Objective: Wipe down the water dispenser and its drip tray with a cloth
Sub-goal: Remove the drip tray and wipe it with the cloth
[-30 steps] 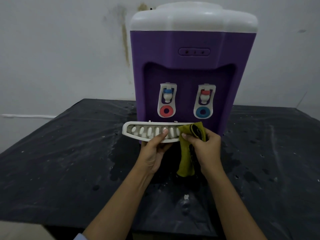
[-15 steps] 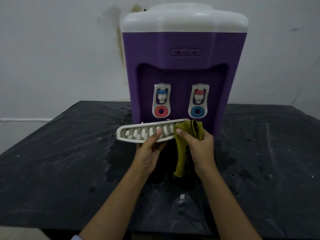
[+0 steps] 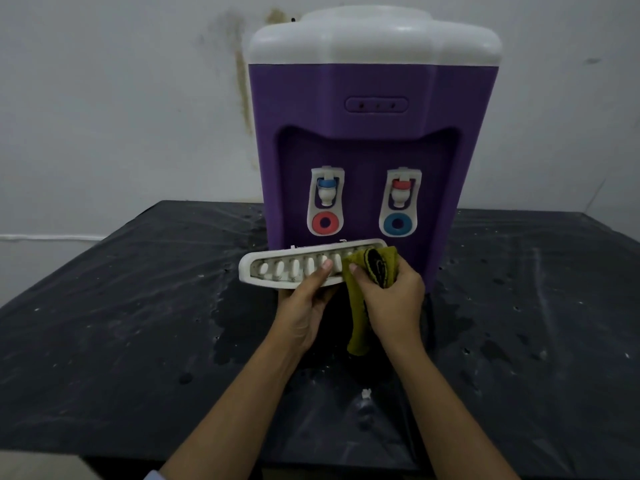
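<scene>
A purple water dispenser [image 3: 370,126] with a white top stands at the back of the black table, two white taps on its front. The white slotted drip tray [image 3: 277,268] is off the dispenser, held in the air just in front of its base. My left hand [image 3: 304,306] grips the tray from below, thumb on its front rim. My right hand [image 3: 391,299] presses an olive-yellow cloth [image 3: 360,327] against the tray's right end. One end of the cloth hangs down between my hands. The tray's right end is hidden by cloth.
The black table [image 3: 121,323] is wet and smeared, with a dark puddle [image 3: 242,327] under my hands and droplets to the right. A small white scrap [image 3: 366,393] lies near the front. A stained white wall [image 3: 121,98] rises behind the table.
The tray has tilted, its left end lower and its right end higher, and it sits a little further left relative to the dispenser. The cloth stays on its right end.
</scene>
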